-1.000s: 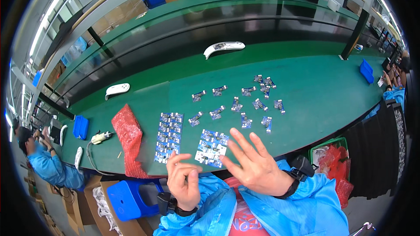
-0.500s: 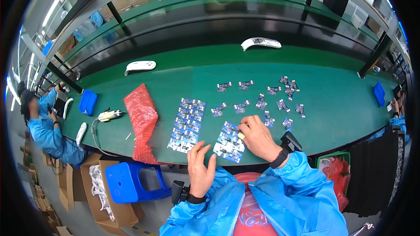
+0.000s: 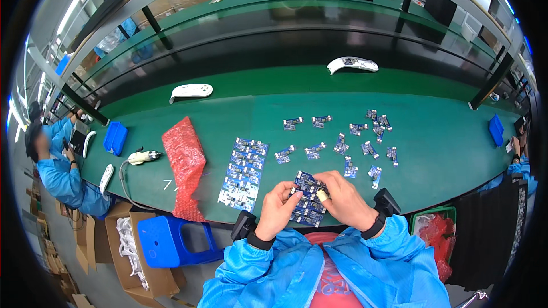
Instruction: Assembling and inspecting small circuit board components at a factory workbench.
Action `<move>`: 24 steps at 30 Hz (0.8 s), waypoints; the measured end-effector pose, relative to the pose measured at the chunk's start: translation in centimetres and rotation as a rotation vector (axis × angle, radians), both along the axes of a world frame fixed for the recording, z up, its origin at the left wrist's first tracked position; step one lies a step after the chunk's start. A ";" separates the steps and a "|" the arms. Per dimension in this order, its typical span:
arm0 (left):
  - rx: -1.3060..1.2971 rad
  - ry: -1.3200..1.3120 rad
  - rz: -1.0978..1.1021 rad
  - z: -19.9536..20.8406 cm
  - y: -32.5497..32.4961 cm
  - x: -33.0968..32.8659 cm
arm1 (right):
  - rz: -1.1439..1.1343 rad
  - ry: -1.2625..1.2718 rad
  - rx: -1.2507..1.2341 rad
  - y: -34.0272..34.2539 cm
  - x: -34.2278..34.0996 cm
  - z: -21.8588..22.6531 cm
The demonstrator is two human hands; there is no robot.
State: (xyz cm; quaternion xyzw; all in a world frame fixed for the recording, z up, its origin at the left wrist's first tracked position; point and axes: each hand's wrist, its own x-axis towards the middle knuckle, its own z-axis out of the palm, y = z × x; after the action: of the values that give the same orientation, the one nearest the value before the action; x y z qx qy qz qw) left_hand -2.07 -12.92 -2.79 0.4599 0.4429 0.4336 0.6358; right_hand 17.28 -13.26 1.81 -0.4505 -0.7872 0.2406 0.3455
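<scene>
Between my hands is a blue circuit board panel (image 3: 309,215) made up of several joined boards, close to the table's front edge. My left hand (image 3: 276,210) grips its left side, thumb on top. My right hand (image 3: 346,201), with a pale yellow cover on one fingertip, is closed on its right side. Left of them a larger circuit board panel (image 3: 244,172) lies flat on the green table. Small separate circuit boards (image 3: 315,150) are scattered beyond my hands and to the right, some overlapping at the back right.
Red bubble wrap (image 3: 184,162) and a corded electric screwdriver (image 3: 144,157) lie to the left. White curved housings (image 3: 192,90) rest on the belt. A blue bin (image 3: 116,138) stands at the left. Below the table edge are a blue stool (image 3: 162,242) and a cardboard box (image 3: 134,276).
The small panel has been picked up off the table and drawn nearer to me. My left hand, open beside it before, now grips it along with my right. The view has shifted slightly.
</scene>
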 end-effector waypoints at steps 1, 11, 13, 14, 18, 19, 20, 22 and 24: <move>-0.005 0.001 -0.007 0.0 0.1 0.3 | -0.007 0.001 -0.005 0.0 0.1 -0.2; 0.195 0.471 0.095 -0.1 1.6 -1.1 | -0.097 0.178 -0.113 0.7 2.8 -0.2; 0.497 0.602 0.171 0.4 2.2 -0.8 | -0.058 0.190 -0.157 0.5 3.5 0.3; 0.498 0.593 0.153 1.8 2.2 -0.5 | 0.026 0.183 -0.183 0.4 3.7 0.6; 0.120 0.283 -0.188 4.7 2.4 0.3 | 0.198 0.211 -0.229 0.0 4.6 1.4; -0.085 0.139 -0.391 4.8 2.6 0.4 | 0.227 0.235 -0.247 0.0 4.9 1.7; -0.142 0.021 -0.422 4.7 2.6 0.7 | 0.189 0.339 -0.364 -0.4 5.2 1.6; -0.168 -0.057 -0.453 4.4 2.2 1.4 | 0.088 0.640 -0.497 -1.1 5.0 0.6; -0.242 -0.181 -0.501 3.9 1.7 2.2 | -0.002 0.976 -0.631 -1.3 5.3 -1.1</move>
State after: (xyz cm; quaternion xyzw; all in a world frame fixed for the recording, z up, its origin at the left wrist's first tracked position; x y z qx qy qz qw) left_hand 0.11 -11.22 1.09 0.4350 0.3054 0.2463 0.8105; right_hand 22.59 -14.58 0.71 -0.3694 -0.4266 0.6430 0.5178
